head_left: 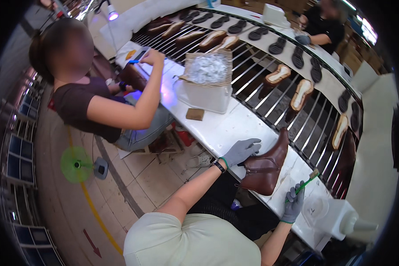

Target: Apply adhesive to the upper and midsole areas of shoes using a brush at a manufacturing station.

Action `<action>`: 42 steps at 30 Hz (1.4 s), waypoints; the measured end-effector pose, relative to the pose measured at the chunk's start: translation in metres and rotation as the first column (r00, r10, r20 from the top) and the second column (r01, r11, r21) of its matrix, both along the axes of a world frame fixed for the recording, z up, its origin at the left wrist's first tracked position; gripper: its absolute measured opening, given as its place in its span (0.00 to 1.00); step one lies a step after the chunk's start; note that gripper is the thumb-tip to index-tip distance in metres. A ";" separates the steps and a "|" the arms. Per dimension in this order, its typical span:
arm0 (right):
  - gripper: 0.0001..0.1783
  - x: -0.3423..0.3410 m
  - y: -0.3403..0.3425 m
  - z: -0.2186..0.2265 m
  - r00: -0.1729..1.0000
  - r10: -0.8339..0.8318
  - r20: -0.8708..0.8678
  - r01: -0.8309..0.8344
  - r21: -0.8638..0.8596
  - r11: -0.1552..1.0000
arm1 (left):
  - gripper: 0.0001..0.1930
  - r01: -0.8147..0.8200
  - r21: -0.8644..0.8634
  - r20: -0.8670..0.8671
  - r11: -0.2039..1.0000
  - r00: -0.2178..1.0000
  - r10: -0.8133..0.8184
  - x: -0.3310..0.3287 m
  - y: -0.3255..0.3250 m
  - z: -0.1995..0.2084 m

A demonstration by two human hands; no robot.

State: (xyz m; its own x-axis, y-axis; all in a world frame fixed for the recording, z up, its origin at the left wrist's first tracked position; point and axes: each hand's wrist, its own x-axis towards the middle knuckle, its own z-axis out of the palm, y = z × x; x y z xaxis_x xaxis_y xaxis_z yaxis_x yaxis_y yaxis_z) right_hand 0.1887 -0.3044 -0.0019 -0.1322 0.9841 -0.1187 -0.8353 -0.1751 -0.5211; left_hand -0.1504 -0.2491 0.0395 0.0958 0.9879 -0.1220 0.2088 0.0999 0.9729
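A brown leather ankle boot (267, 169) lies on its side on the white bench in front of me, its toe pointing to the far side. A seam or zip line crosses its shaft. My left hand (243, 151), in a grey glove, is at the boot's left edge with the fingers stretched out; whether it touches the leather I cannot tell. My right hand (293, 202), gloved too, is closed around the green handle of a small brush (314, 174). The brush head points up and away, to the right of the boot and apart from it.
Beside my right hand are a clear round dish (315, 207) and a white nozzle bottle (348, 224). A roller conveyor (248, 73) carries soles and shoe uppers. A white box (206, 95) and brown pad (195, 114) sit farther left. Co-workers are at left and far right.
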 end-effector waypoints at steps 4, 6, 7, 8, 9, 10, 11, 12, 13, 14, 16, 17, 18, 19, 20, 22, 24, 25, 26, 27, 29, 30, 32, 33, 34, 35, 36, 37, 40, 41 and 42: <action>0.20 0.011 -0.004 -0.018 0.997 0.064 -0.051 -0.061 0.058 0.996 | 0.19 -0.237 0.044 0.171 0.970 0.959 0.227 -0.002 -0.015 -0.006; 0.20 0.011 -0.004 -0.016 0.994 0.077 -0.078 -0.071 0.076 0.995 | 0.18 -0.216 0.073 0.084 0.974 0.974 0.210 0.000 -0.013 -0.006; 0.20 0.011 -0.003 -0.017 0.993 0.083 -0.079 -0.078 0.073 0.994 | 0.18 -0.176 0.099 -0.002 0.979 0.984 0.177 0.002 -0.012 -0.006; 0.20 0.011 -0.003 -0.017 0.994 0.091 -0.063 -0.086 0.076 0.993 | 0.17 -0.197 0.093 0.012 0.976 0.980 0.196 0.002 -0.013 -0.006; 0.20 0.014 -0.003 -0.018 0.994 0.096 -0.045 -0.092 0.080 0.992 | 0.17 -0.200 0.091 0.013 0.975 0.980 0.200 0.003 -0.013 -0.006; 0.20 0.016 -0.003 -0.019 0.994 0.099 -0.043 -0.095 0.077 0.992 | 0.17 -0.198 0.087 0.016 0.976 0.980 0.197 0.002 -0.012 -0.007; 0.22 0.018 -0.004 -0.022 0.995 0.097 -0.036 -0.093 0.086 0.992 | 0.17 -0.195 0.082 0.019 0.977 0.981 0.194 0.003 -0.012 -0.007; 0.23 0.017 -0.002 -0.021 0.995 0.096 -0.030 -0.093 0.098 0.991 | 0.17 -0.198 0.081 0.019 0.977 0.980 0.197 0.004 -0.010 -0.007; 0.23 0.017 -0.003 -0.020 0.995 0.098 -0.029 -0.095 0.096 0.991 | 0.17 -0.196 0.083 0.034 0.977 0.980 0.194 0.005 -0.009 -0.008; 0.22 0.018 -0.004 -0.018 0.997 0.079 -0.027 -0.077 0.074 0.994 | 0.17 -0.192 0.085 0.050 0.978 0.981 0.188 0.006 -0.008 -0.008; 0.21 0.013 -0.001 -0.015 0.997 0.069 -0.043 -0.065 0.074 0.995 | 0.17 -0.196 0.081 0.038 0.977 0.980 0.194 0.003 -0.010 -0.003; 0.21 0.013 -0.001 -0.015 0.997 0.074 -0.037 -0.072 0.066 0.995 | 0.17 -0.196 0.066 0.034 0.978 0.980 0.194 0.002 -0.012 0.000; 0.21 0.013 -0.003 -0.016 0.997 0.072 -0.024 -0.071 0.052 0.996 | 0.17 -0.196 0.052 0.024 0.979 0.981 0.195 0.002 -0.013 0.000; 0.21 0.013 -0.003 -0.017 0.997 0.068 -0.028 -0.067 0.056 0.996 | 0.17 -0.192 0.056 0.020 0.980 0.981 0.191 0.002 -0.013 -0.001; 0.21 0.014 -0.001 -0.019 0.997 0.075 -0.026 -0.073 0.061 0.995 | 0.18 -0.189 0.061 0.037 0.980 0.982 0.187 0.001 -0.011 -0.002; 0.21 0.013 -0.001 -0.016 0.997 0.079 -0.022 -0.078 0.061 0.995 | 0.18 -0.192 0.055 0.053 0.980 0.980 0.190 0.001 -0.012 -0.004; 0.21 0.015 -0.001 -0.017 0.996 0.085 -0.014 -0.084 0.065 0.994 | 0.18 -0.179 0.047 0.057 0.983 0.983 0.176 0.003 -0.010 -0.005; 0.21 0.017 -0.001 -0.017 0.996 0.087 -0.002 -0.087 0.072 0.994 | 0.18 -0.172 0.043 0.060 0.984 0.984 0.169 0.004 -0.010 -0.005; 0.21 0.017 -0.001 -0.018 0.996 0.089 -0.001 -0.089 0.070 0.994 | 0.18 -0.174 0.040 0.061 0.984 0.983 0.172 0.003 -0.010 -0.005; 0.21 0.018 -0.002 -0.018 0.996 0.087 -0.003 -0.087 0.068 0.994 | 0.18 -0.168 0.039 0.055 0.985 0.985 0.166 0.003 -0.010 -0.005; 0.21 0.019 -0.002 -0.017 0.997 0.080 -0.002 -0.080 0.064 0.995 | 0.18 -0.158 0.036 0.052 0.987 0.986 0.156 0.004 -0.008 -0.006; 0.21 0.017 -0.001 -0.015 0.998 0.070 -0.001 -0.070 0.059 0.996 | 0.18 -0.171 0.070 0.051 0.983 0.985 0.167 0.004 -0.008 -0.005; 0.21 0.016 -0.005 -0.016 0.999 0.047 0.003 -0.047 0.055 0.997 | 0.17 -0.192 0.094 0.056 0.977 0.981 0.187 0.004 -0.011 -0.004; 0.21 0.014 -0.003 -0.017 0.999 0.047 0.010 -0.047 0.035 0.998 | 0.17 -0.181 0.102 0.061 0.978 0.983 0.175 0.003 -0.011 -0.004; 0.20 0.014 -0.002 -0.017 0.999 0.047 0.016 -0.047 0.015 0.999 | 0.16 -0.191 0.099 0.056 0.977 0.981 0.186 0.002 -0.012 -0.005; 0.20 0.015 -0.003 -0.017 0.999 0.037 0.019 -0.037 0.024 0.999 | 0.16 -0.202 0.096 0.050 0.975 0.979 0.198 0.003 -0.012 -0.005; 0.20 0.013 -0.004 -0.016 0.999 0.045 0.004 -0.045 0.023 0.999 | 0.16 -0.192 0.093 0.012 0.977 0.981 0.192 0.002 -0.013 -0.003; 0.19 0.012 -0.005 -0.015 0.998 0.054 -0.012 -0.053 0.021 0.998 | 0.16 -0.190 0.100 0.013 0.977 0.982 0.190 0.003 -0.013 -0.002; 0.19 0.014 -0.006 -0.016 0.999 0.040 -0.006 -0.039 0.012 0.999 | 0.16 -0.184 0.094 0.006 0.978 0.983 0.184 0.004 -0.015 -0.001; 0.19 0.014 -0.007 -0.016 0.999 0.034 0.002 -0.034 0.007 0.999 | 0.16 -0.184 0.092 0.019 0.979 0.983 0.183 0.003 -0.014 -0.001; 0.19 0.014 -0.008 -0.016 0.999 0.036 -0.001 -0.036 0.002 0.999 | 0.16 -0.185 0.089 0.033 0.979 0.983 0.182 0.003 -0.014 -0.001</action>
State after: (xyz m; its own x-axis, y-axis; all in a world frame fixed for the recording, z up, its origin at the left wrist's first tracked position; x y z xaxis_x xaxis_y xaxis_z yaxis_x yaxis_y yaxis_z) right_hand 0.2025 -0.3119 -0.0177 -0.1677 0.9790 -0.1162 -0.8288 -0.2038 -0.5211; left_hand -0.1469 -0.2634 0.0389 -0.0864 0.9958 -0.0308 0.1714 0.0454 0.9841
